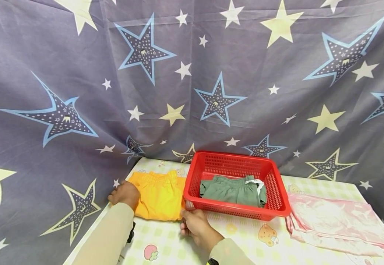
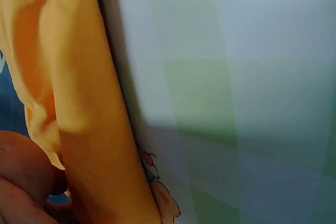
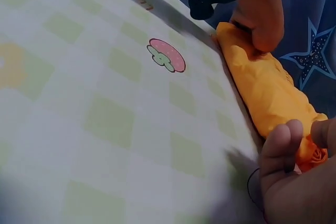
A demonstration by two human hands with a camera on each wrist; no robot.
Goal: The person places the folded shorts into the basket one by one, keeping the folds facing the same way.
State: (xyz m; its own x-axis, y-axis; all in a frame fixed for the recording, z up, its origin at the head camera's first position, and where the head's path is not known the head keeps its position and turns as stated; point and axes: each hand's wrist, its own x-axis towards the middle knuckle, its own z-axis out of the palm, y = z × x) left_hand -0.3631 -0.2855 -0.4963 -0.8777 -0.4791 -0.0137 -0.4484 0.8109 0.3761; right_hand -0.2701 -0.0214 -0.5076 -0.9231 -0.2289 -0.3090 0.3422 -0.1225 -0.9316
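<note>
Yellow shorts with a gathered waistband lie folded on the table, left of a red basket. My left hand grips their left side; the left wrist view has its thumb against the yellow fold. At the lower right corner, close to the basket, my right hand pinches the cloth between thumb and fingers. The right wrist view catches orange fabric bunched there. Inside the basket rest folded green shorts with a white strip at their right end.
Right of the basket lies a folded pink-and-white item with a glossy surface. The table wears a green-checked cover with cartoon prints. Behind and to the left hangs a grey star-patterned curtain, close to the table's edges.
</note>
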